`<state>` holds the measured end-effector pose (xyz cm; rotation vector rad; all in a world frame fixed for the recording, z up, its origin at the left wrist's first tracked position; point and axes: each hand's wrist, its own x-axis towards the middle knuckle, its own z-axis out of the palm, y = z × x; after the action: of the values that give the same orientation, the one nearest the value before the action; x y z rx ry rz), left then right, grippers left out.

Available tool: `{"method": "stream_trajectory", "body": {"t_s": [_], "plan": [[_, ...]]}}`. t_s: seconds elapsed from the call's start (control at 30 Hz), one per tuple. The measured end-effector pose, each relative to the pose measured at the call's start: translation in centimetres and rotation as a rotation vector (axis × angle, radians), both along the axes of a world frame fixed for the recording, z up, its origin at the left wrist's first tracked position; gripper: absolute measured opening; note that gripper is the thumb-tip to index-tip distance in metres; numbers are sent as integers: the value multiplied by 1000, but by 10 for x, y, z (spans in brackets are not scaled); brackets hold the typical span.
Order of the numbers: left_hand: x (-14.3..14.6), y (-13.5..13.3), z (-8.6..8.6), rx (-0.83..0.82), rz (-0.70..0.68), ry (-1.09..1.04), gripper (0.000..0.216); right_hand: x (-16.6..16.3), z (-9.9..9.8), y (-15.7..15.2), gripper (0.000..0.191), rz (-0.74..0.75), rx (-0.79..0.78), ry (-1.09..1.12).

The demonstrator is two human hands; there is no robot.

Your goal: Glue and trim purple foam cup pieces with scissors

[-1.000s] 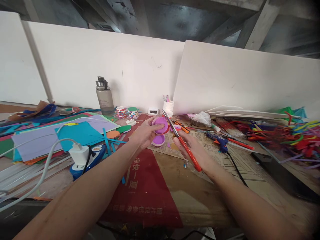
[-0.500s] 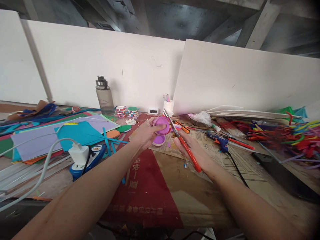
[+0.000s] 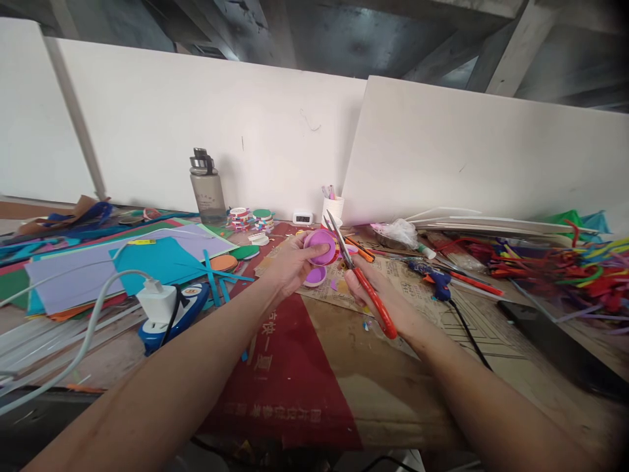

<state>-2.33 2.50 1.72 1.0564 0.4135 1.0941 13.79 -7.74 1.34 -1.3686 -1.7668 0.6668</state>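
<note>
My left hand (image 3: pixel 293 261) is closed on a round purple disc (image 3: pixel 320 249), its thumb lying across the face. Red-handled scissors (image 3: pixel 374 303) are in my right hand (image 3: pixel 369 288), with their blades (image 3: pixel 339 239) pointing up and away, slightly apart, close to the disc's right edge. Below the held disc, a second purple disc with a pale rim (image 3: pixel 315 276) rests on the table. Another purple round piece (image 3: pixel 350 249) lies partly hidden behind the scissors. A small purple scrap (image 3: pixel 334 285) is on the newspaper-like sheet (image 3: pixel 407 288).
On the left are coloured sheets (image 3: pixel 73 278) and a blue power strip (image 3: pixel 171 321) with a white charger. A water bottle (image 3: pixel 207 193), small clock (image 3: pixel 302 218) and pen cup (image 3: pixel 333 211) stand at the back. To the right lie a glue gun (image 3: pixel 436 282) and a black phone (image 3: pixel 555 347).
The scissor blades have parted slightly. My hands, the disc and the scissors otherwise stay almost in place; the whole view has shifted a little.
</note>
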Motion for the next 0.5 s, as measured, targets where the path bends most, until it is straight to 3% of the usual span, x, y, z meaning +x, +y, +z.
{"method": "stream_trajectory", "body": {"t_s": [0.23, 0.5], "plan": [[0, 1, 0, 10, -8, -8, 35, 2, -3, 3, 26, 44, 6, 11], [-3, 3, 0, 42, -11, 7, 36, 1, -5, 4, 28, -15, 23, 22]]}}
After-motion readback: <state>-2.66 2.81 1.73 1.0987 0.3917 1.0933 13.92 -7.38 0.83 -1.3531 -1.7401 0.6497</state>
